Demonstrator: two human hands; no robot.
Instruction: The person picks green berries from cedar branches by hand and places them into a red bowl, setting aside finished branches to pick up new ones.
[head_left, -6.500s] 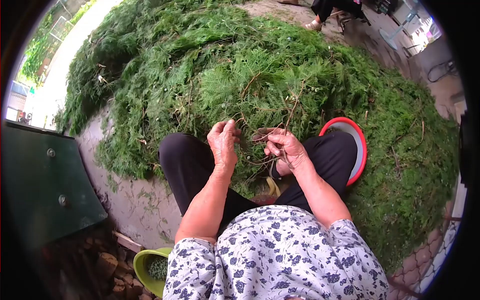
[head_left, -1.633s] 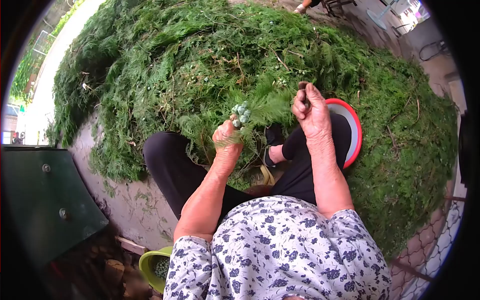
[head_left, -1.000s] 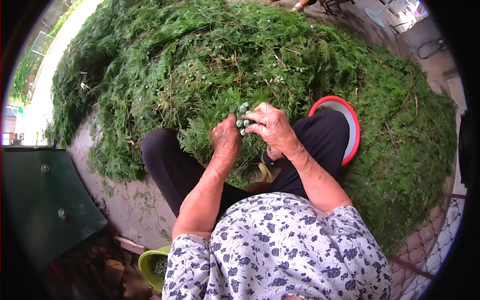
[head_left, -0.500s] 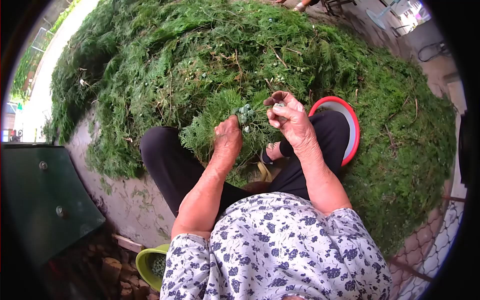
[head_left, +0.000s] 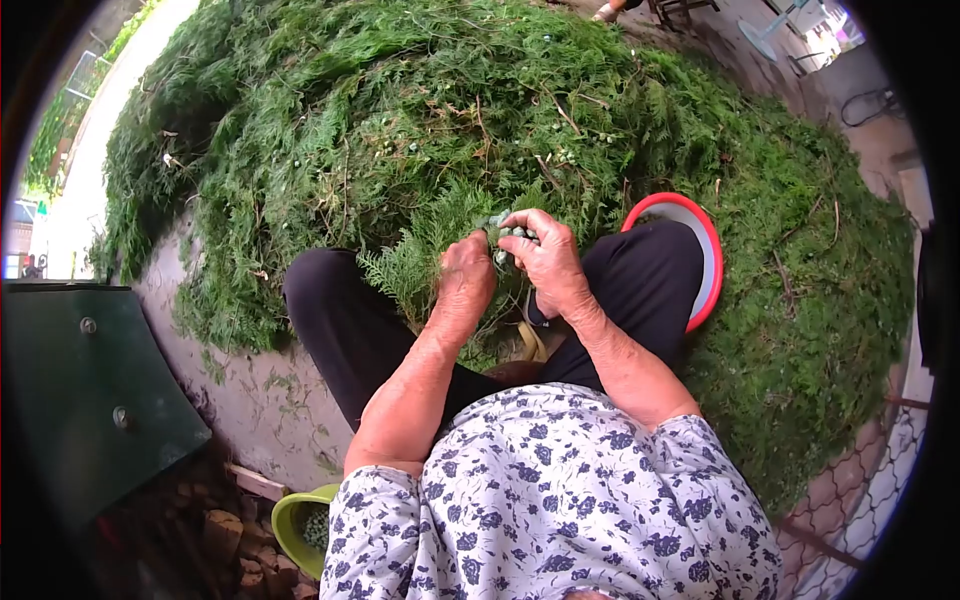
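Observation:
My left hand [head_left: 466, 278] is closed around a leafy green conifer sprig [head_left: 408, 268], held above my lap between my bent knees. Pale blue-green cones [head_left: 501, 257] cluster on the sprig just past my left fingertips. My right hand [head_left: 552, 262] reaches in from the right, its thumb and fingers closed on some of these cones and partly hiding them. The two hands are almost touching.
Cut conifer branches [head_left: 330, 130] are heaped in front and to the right. A red-rimmed basin [head_left: 712, 262] stands by my right knee. A lime-green bucket [head_left: 290, 530] with small round green pieces is at lower left, near a dark green panel [head_left: 90, 380] and firewood [head_left: 225, 535].
My right hand has moved left and slightly down, from holding picked cones apart from the sprig to gripping at its cone cluster. My left hand has shifted slightly right with the sprig.

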